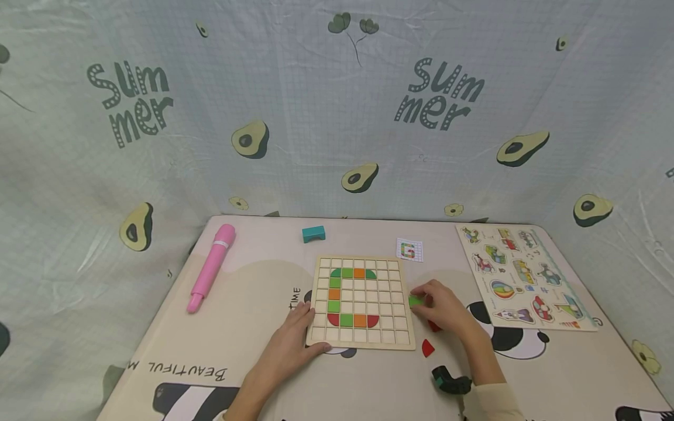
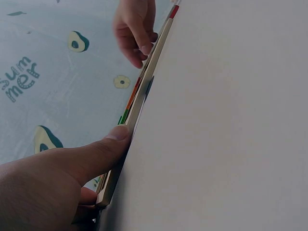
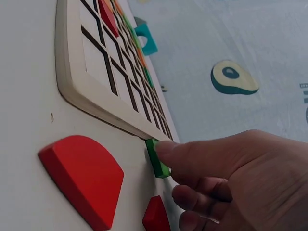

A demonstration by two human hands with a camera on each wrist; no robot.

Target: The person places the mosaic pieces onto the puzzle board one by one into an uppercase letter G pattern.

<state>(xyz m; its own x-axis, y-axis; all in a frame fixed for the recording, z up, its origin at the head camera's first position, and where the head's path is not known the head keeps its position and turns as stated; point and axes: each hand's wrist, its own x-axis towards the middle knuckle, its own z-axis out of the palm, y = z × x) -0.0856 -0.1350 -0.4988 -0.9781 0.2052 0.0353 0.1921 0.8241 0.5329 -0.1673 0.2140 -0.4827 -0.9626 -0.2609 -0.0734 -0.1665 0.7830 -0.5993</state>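
Note:
A square wooden grid board [image 1: 388, 337] lies in the middle of the table, with green, orange and red pieces set in a C shape. My left hand [image 1: 286, 348] rests against its near left corner, fingers along the left edge and thumb [image 2: 113, 139] on the near edge. Just off the board's right side, my right hand [image 1: 444, 310] pinches a green block [image 3: 156, 159] between thumb and fingers. A red quarter-round piece [image 3: 86, 175] lies near that hand on the table. Another red piece [image 1: 434, 326] is partly hidden under it.
Behind the board are a small pattern card [image 1: 409, 250] and a teal arch block [image 1: 313, 234]. A pink stick-shaped toy [image 1: 212, 268] lies at the left. On the right is a picture puzzle board [image 1: 526, 280]. A black curved object [image 1: 450, 381] sits by my right forearm.

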